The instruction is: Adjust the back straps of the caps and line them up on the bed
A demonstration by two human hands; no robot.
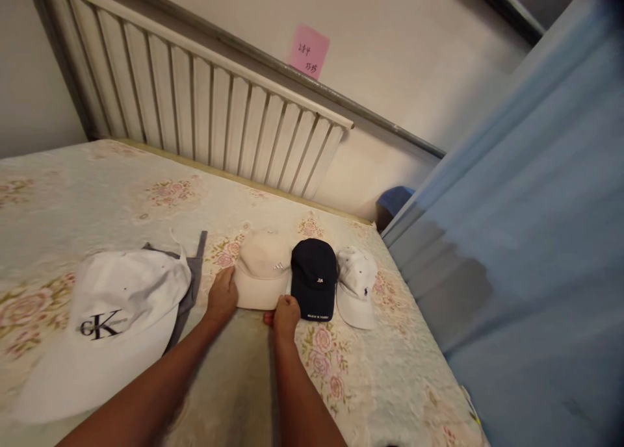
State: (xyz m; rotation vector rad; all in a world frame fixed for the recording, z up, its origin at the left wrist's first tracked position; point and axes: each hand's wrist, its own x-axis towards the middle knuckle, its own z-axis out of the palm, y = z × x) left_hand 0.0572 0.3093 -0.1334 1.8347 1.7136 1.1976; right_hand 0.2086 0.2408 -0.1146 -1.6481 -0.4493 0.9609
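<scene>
Floral bedspread [400, 375] under caps [263, 258], beside curtain [526, 252]

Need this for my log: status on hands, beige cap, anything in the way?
Left hand at left edge of beige cap. Right hand at its front right corner. Navy cap crowds right side.

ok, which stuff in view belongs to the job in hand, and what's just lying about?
Job:
- beige cap, left grip and right grip at its brim
- black cap, next to it
- white cap, right end
- CK cap, likely, set apart

Just about:
- grey item under CK cap, unclear
- pink note
- curtain
- blue thing, part hidden
</scene>
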